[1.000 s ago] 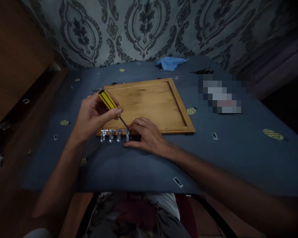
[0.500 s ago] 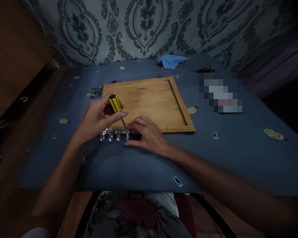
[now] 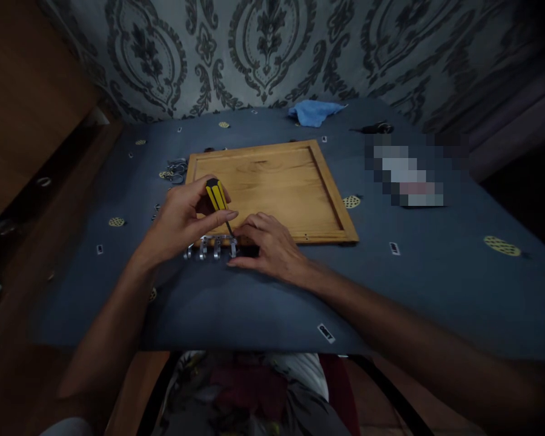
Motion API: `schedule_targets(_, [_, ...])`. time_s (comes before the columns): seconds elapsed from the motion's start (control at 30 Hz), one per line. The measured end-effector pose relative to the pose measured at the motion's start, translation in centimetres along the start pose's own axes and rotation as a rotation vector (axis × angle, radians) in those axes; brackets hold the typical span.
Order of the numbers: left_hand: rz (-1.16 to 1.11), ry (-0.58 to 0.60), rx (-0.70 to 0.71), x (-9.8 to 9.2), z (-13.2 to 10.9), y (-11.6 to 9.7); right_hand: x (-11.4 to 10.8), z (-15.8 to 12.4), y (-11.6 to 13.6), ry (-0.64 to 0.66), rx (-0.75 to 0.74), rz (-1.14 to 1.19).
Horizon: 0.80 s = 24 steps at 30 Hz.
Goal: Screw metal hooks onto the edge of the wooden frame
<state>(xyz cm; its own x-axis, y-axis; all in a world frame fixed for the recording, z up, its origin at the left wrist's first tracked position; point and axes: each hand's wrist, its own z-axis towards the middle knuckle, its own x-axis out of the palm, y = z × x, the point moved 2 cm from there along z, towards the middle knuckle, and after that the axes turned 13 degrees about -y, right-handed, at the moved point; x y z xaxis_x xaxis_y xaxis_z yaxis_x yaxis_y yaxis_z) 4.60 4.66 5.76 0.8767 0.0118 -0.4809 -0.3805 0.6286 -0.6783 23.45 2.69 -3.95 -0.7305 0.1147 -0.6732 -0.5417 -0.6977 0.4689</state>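
Steeper now, the screwdriver (image 3: 217, 195) gripped in the left hand (image 3: 181, 221) seems seated in the near hook rack (image 3: 209, 247), which the right hand (image 3: 272, 248) pinches steady; turning calls for firm downward pressure.

**Screwdriver on a hook rail at the board's near edge**

At centre frame, the left hand (image 3: 179, 221) grips a yellow-and-black screwdriver (image 3: 218, 197), its shaft slanting down to a metal hook rail (image 3: 210, 245) along the near edge of a wooden framed board (image 3: 272, 181). The right hand (image 3: 270, 248) lies flat over the rail's right end. All rest on a blue patterned tablecloth (image 3: 436, 278). A blue cloth (image 3: 315, 112) lies at upper centre, before damask wallpaper (image 3: 263, 48).
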Motion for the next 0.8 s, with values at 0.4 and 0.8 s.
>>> schedule_targets(0.4, [0.035,-0.048,-0.038,0.33,-0.22,0.22,-0.21,0.1,0.16,0.024,0.02,0.006])
schedule_targets(0.8, [0.011,-0.037,-0.048,0.4,-0.12,0.04,-0.2,0.06,0.22,0.008,-0.007,-0.018])
